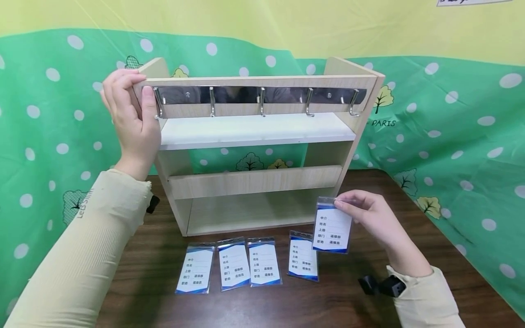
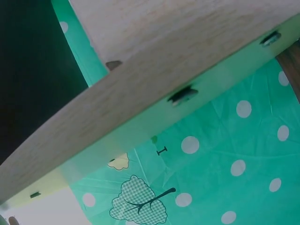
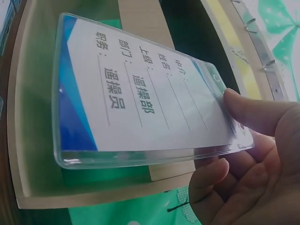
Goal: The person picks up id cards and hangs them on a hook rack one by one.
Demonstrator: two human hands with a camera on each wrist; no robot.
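Note:
My right hand pinches a badge card in a clear plastic sleeve by its top edge, thumb in front. In the right wrist view the badge shows blue corners and printed lines, with fingers curled behind it. The badge is held up in front of the small wooden shelf, overlapping another badge in the head view. At the shelf's upper left corner, my left hand grips the side panel, thumb on the front face. A metal strip with several hooks runs across the shelf's top board.
Three more sleeved badges, a left one, a middle one and a right one, lie in a row on the dark wooden table. Behind the shelf hangs a green and yellow dotted cloth.

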